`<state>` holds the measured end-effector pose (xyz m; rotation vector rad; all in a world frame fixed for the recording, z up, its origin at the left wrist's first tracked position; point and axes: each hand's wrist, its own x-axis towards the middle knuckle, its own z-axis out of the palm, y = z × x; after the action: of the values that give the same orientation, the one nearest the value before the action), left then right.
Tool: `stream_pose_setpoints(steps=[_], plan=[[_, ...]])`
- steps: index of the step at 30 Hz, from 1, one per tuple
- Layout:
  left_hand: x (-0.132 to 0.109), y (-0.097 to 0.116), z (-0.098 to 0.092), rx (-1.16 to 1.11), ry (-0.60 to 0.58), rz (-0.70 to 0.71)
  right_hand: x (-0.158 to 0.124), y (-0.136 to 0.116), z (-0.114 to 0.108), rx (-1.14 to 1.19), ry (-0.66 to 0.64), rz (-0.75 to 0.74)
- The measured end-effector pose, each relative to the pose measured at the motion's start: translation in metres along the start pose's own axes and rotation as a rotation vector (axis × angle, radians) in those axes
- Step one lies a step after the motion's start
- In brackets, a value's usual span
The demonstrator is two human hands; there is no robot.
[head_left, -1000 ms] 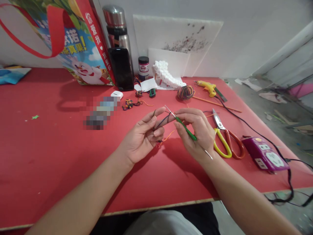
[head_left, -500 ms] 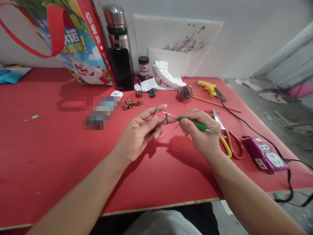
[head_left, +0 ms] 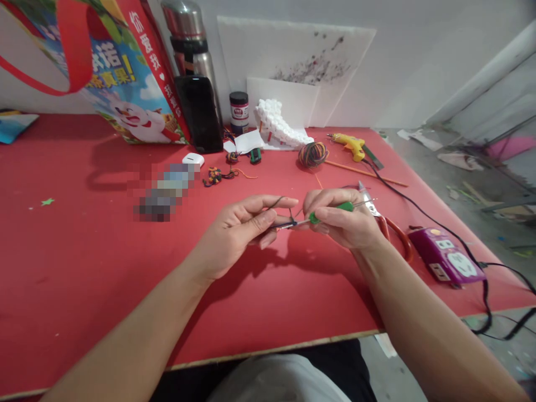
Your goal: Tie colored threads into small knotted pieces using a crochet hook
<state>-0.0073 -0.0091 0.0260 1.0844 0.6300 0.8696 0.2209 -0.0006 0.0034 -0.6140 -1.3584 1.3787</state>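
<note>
My right hand (head_left: 341, 220) is closed on a green-handled crochet hook (head_left: 330, 210), its metal tip pointing left at my left hand. My left hand (head_left: 240, 229) pinches a thin multicoloured yarn strand (head_left: 281, 201) between thumb and fingers, with the index finger stretched out and the yarn looped over it. The hook's tip meets the yarn between the two hands, just above the red table (head_left: 84, 268). The yarn ball (head_left: 312, 154) lies behind my hands.
Scissors (head_left: 387, 226) and a purple power strip (head_left: 448, 261) lie right of my right hand. A yellow glue gun (head_left: 347, 144), white foam piece (head_left: 276, 125), small jar (head_left: 239, 107), black phone (head_left: 200, 113), steel flask (head_left: 186, 36) and a printed bag (head_left: 113, 72) stand at the back.
My right hand has turned the hook from upright to nearly level and lowered it, with the tip now at the yarn by my left fingers. The view shifted slightly.
</note>
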Motion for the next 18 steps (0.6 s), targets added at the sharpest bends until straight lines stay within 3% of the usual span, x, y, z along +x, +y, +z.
stream_pose_setpoints(steps=[3,10,18], plan=[[0.0,0.001,0.001,0.047,-0.023,-0.004,-0.002,-0.005,-0.003,-0.114,-0.032,-0.014],[-0.001,0.002,0.002,0.181,0.021,0.059,-0.004,-0.017,-0.001,-0.359,0.043,-0.136],[-0.001,0.0,0.0,0.211,0.069,0.05,-0.003,-0.016,0.0,-0.427,0.096,-0.2]])
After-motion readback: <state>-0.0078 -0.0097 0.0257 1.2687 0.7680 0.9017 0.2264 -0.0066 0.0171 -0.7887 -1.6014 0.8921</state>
